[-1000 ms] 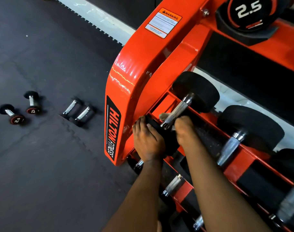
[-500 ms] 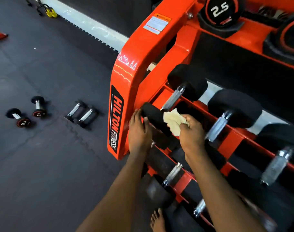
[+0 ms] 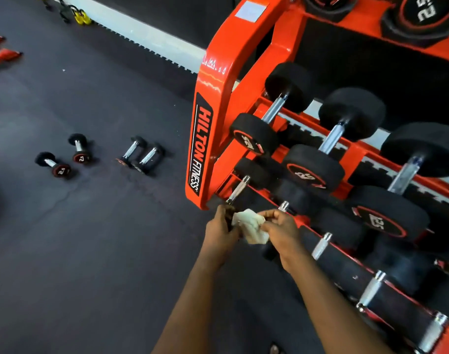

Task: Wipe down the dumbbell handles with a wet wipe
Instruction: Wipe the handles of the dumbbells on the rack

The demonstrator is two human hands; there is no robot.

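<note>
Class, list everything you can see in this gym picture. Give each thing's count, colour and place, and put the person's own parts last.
Dumbbell rack: one, orange, right half, labelled Hilton Fitness.
Racked dumbbells: several, some cut off; black heads, steel handles; on the rack's tiers.
Floor dumbbells: four, black with steel handles, on the dark floor, left.
Wet wipe: one, white, crumpled, between the hands.
Yellow objects: too small to count, top left by the wall.
Red objects: two, left edge, cut off.
Left hand: one, grips the near black head of the lowest tier's end dumbbell.
Right hand: one, pinches the wipe.
</note>
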